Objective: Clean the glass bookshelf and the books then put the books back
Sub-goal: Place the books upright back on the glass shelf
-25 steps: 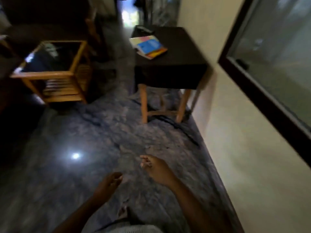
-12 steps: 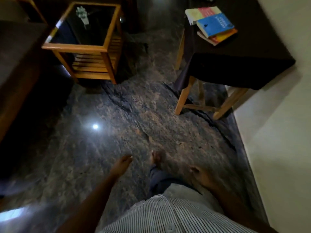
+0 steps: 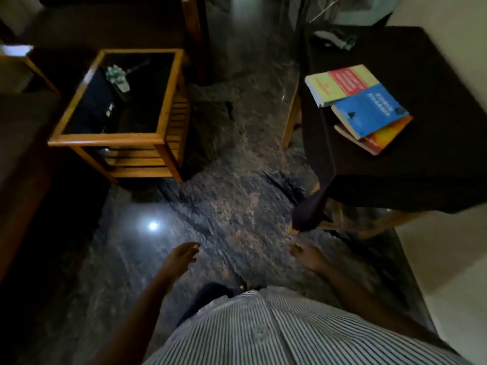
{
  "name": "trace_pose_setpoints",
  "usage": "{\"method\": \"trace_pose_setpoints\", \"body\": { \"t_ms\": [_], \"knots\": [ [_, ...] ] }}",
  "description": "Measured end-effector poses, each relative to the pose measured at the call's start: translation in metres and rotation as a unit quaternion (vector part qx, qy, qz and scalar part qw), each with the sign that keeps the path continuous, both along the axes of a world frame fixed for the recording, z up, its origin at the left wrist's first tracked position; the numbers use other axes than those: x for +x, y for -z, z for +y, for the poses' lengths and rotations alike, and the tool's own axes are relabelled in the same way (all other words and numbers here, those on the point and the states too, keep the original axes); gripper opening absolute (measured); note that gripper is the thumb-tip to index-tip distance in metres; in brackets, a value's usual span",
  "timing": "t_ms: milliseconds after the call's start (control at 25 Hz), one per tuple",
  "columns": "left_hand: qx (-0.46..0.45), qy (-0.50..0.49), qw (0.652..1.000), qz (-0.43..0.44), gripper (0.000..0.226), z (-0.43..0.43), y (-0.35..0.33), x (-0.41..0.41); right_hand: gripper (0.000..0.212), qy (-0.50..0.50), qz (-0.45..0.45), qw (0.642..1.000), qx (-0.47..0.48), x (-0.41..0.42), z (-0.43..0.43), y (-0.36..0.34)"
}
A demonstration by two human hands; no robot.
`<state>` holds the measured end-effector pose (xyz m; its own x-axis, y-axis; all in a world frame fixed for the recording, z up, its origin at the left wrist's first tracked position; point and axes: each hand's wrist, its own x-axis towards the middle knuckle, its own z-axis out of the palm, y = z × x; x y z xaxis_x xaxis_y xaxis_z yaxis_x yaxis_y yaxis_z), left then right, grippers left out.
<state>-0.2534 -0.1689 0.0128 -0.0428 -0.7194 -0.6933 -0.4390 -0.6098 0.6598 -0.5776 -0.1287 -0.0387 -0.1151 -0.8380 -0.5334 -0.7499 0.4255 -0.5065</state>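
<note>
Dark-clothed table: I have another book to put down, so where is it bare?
The dark-clothed table is bare between the orange paperback book and its near edge, and from the books to the cream wall. Its left side is crowded: the yellow-and-red book, blue book and orange one overlap.

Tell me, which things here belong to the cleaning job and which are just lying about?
Job: glass bookshelf; yellow-red book; blue book; orange book under it; left hand and right hand, both empty.
Just there: dark table that the books lie on; stone floor.
</note>
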Motion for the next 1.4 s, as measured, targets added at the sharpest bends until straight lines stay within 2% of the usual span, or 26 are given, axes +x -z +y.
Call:
{"method": "trace_pose_setpoints", "body": {
  "t_ms": [120,240,320,400,440,520,640,760,880,1080,1160,1240,1320,1400],
  "knots": [
    [-0.007,-0.015,1.0,0.016,0.026,-0.084,-0.014,-0.009,0.034,-0.009,-0.153,0.988,-0.023,0.039,-0.125,-0.074],
    [-0.035,0.034,0.998,0.033,0.025,-0.185,-0.017,-0.037,0.035,0.015,-0.229,0.97,-0.077,0.05,-0.214,-0.124],
    [-0.063,0.084,0.993,0.056,0.025,-0.256,-0.028,-0.07,0.03,0.068,-0.262,0.956,-0.11,0.034,-0.259,-0.149],
    [-0.11,0.146,0.98,0.078,0.025,-0.343,-0.047,-0.122,0.021,0.164,-0.284,0.932,-0.154,0.003,-0.306,-0.173],
    [-0.133,0.18,0.97,0.099,0.025,-0.38,-0.057,-0.152,0.019,0.225,-0.268,0.92,-0.178,-0.014,-0.325,-0.187],
    [-0.18,0.272,0.936,0.133,0.024,-0.439,-0.082,-0.215,0.018,0.327,-0.182,0.901,-0.218,-0.046,-0.357,-0.205],
    [-0.202,0.368,0.894,0.153,0.022,-0.495,-0.102,-0.301,0.027,0.411,-0.035,0.879,-0.237,-0.085,-0.392,-0.203],
    [-0.197,0.422,0.869,0.164,0.026,-0.524,-0.102,-0.367,0.038,0.444,0.122,0.869,-0.181,-0.116,-0.423,-0.18],
    [-0.157,0.462,0.858,0.161,0.03,-0.545,-0.096,-0.413,0.058,0.477,0.223,0.847,-0.071,-0.142,-0.459,-0.161],
    [-0.143,0.499,0.845,0.129,0.024,-0.569,-0.084,-0.451,0.086,0.493,0.225,0.838,0.06,-0.161,-0.487,-0.154],
    [-0.062,0.498,0.851,0.155,0.022,-0.575,-0.085,-0.472,0.089,0.521,0.193,0.829,0.067,-0.169,-0.495,-0.156],
    [0.029,0.49,0.854,0.171,0.025,-0.57,-0.093,-0.491,0.082,0.548,0.181,0.815,0.054,-0.177,-0.503,-0.158],
    [0.097,0.489,0.852,0.16,0.021,-0.565,-0.095,-0.501,0.076,0.561,0.193,0.802,0.062,-0.179,-0.504,-0.16],
    [0.152,0.494,0.846,0.135,0.02,-0.565,-0.093,-0.507,0.083,0.589,0.194,0.779,0.089,-0.173,-0.497,-0.161]
  ]
}}
